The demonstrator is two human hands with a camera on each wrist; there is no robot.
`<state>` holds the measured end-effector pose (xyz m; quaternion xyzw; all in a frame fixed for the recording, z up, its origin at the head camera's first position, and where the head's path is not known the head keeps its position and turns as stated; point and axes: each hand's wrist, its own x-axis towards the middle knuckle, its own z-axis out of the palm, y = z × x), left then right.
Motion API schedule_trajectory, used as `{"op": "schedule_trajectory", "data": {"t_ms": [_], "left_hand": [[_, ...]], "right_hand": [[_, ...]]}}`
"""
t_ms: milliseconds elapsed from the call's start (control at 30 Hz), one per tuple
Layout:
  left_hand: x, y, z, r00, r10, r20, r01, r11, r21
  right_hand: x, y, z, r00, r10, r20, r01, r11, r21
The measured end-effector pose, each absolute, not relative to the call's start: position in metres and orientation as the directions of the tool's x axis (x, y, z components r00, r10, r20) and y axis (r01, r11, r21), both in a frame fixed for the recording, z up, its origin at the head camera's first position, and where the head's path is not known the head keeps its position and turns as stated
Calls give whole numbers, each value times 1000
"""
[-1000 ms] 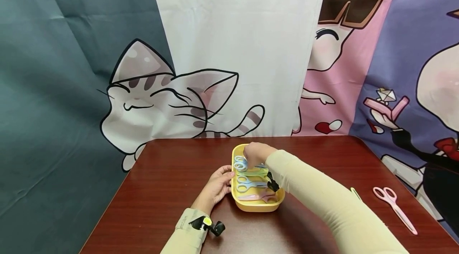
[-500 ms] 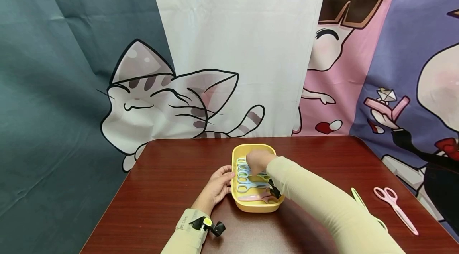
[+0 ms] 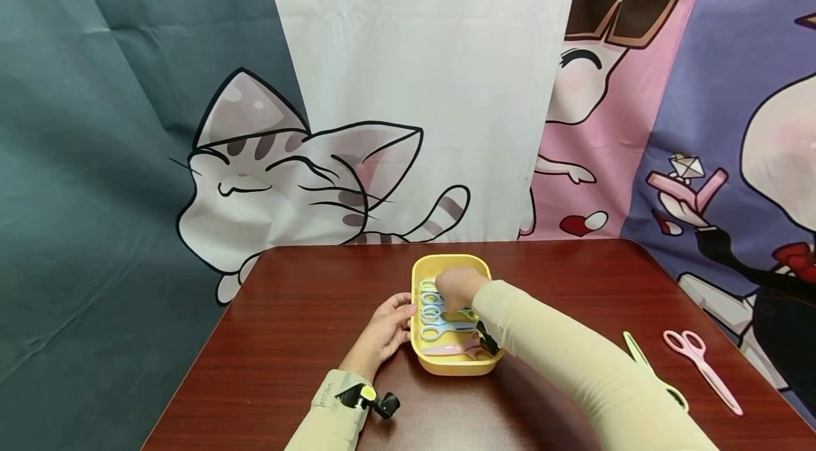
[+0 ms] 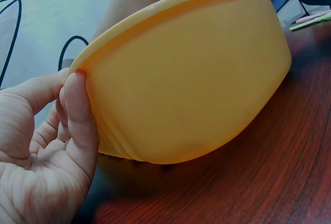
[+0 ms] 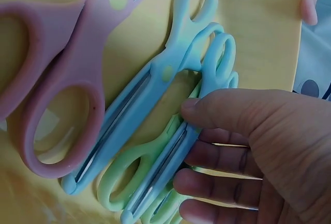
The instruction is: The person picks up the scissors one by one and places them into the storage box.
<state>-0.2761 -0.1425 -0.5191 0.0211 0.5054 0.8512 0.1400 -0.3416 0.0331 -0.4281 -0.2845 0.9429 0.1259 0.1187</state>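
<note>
At the table's centre stands a yellow plastic bin [image 3: 454,369] holding several pairs of scissors. My left hand [image 3: 385,329] grips its left side; in the left wrist view the thumb and fingers pinch the bin's rim [image 4: 155,12]. Inside the bin, my right hand [image 5: 269,146] pinches light-blue scissors [image 5: 166,164] under the thumb. Alongside lie another pair of blue scissors [image 5: 166,73] and pink scissors [image 5: 93,53], the latter nearest the person. Green scissors [image 5: 107,187] show partly beneath the held pair. The right hand hides part of the bin's far contents.
On the table's right side lie green scissors [image 3: 637,353], partly covered by the right sleeve, and pink scissors [image 3: 717,389]. The dark red wooden table [image 3: 287,338] ends at a printed cloth backdrop [image 3: 433,83].
The right hand has shifted slightly down inside the bin, and blue handles now sit closer to the near blue pair. The right forearm uncovers more of the table's green scissors. The left hand stays put.
</note>
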Motion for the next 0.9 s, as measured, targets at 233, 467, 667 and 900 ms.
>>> {"op": "schedule_trajectory", "data": {"t_ms": [233, 467, 667, 900], "left_hand": [[-277, -143, -520, -959, 263, -104, -219, -457, 862], [-277, -143, -520, -961, 257, -105, -217, -461, 861], [-276, -143, -520, -961, 257, -106, -217, -456, 863], [-277, -143, -521, -961, 252, -114, -220, -449, 866]], "right_hand": [[-342, 34, -428, -816, -503, -285, -560, 811, 171], [-341, 35, -428, -822, -496, -278, -551, 816, 174], [-341, 38, -425, -818, -510, -268, -561, 810, 169], [-346, 54, -408, -813, -547, -201, -571, 817, 87]]}}
